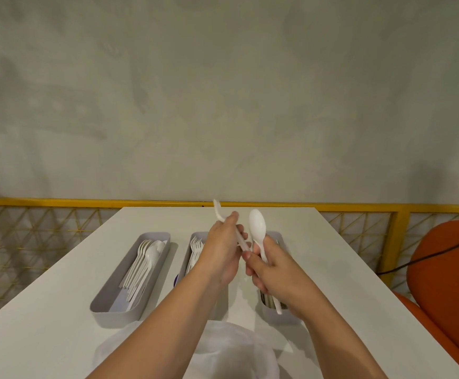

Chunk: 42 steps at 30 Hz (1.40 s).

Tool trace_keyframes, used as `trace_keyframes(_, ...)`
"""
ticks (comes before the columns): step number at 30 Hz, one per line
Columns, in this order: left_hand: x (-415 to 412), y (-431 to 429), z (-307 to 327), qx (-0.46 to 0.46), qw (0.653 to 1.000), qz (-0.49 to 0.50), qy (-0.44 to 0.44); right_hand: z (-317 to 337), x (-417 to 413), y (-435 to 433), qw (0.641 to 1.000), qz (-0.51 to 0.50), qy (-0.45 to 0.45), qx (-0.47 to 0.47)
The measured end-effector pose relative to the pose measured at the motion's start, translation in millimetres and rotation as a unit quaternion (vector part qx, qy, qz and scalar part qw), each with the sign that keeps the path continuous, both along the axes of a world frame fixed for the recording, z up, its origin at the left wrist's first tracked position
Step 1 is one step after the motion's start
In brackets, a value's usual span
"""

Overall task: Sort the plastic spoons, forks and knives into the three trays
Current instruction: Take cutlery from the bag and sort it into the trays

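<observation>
Three grey trays stand side by side on the white table. The left tray holds several white spoons. The middle tray holds several white forks and is partly hidden by my left arm. The right tray is mostly covered by my right hand. My left hand grips a thin white utensil that points up and away; its kind is unclear. My right hand holds a white spoon upright by the handle, bowl up. The two hands are close together above the middle and right trays.
A clear plastic bag lies at the table's near edge under my arms. An orange chair with a black cable stands to the right. A yellow railing runs behind the table, in front of a grey wall.
</observation>
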State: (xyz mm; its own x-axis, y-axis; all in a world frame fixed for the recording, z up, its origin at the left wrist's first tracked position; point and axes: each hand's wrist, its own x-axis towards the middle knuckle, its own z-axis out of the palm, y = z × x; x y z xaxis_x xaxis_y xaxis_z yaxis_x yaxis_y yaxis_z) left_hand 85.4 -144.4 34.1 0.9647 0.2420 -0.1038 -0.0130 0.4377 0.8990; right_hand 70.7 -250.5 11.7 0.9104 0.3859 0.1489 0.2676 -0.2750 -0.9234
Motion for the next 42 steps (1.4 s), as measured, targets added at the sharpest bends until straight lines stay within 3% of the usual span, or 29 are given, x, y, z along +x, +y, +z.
trace_keyframes(3,-11,-1,0,0.102,0.988,-0.11,-0.032,3,2,-2,0.998,-0.022,0.008,0.055)
trace_keyframes(6,-11,5,-5,0.119,0.983,-0.133,-0.054,4,4,-5,0.997,-0.012,0.03,0.076)
trace_keyframes(11,3,21,-7,0.119,0.99,-0.051,-0.053,1,7,-7,0.997,-0.042,0.058,0.016)
trace_keyframes(13,14,34,-12,0.174,0.984,0.006,-0.032,-2,9,-8,0.996,-0.056,0.062,-0.022)
trace_keyframes(16,27,55,-24,0.349,0.934,0.072,0.026,-5,13,-10,0.996,-0.066,0.048,-0.044)
trace_keyframes(19,36,65,-40,0.528,0.841,0.066,0.099,-4,14,-9,0.996,-0.065,0.06,-0.029)
trace_keyframes(25,44,71,-71,0.658,0.735,0.056,0.156,-4,14,-6,0.994,-0.071,0.081,0.017)
trace_keyframes(35,47,65,-84,0.696,0.697,0.032,0.171,-2,12,-6,0.992,-0.066,0.056,0.089)
trace_keyframes(42,43,66,-83,0.675,0.725,0.064,0.125,-3,13,-7,0.993,-0.067,0.046,0.08)
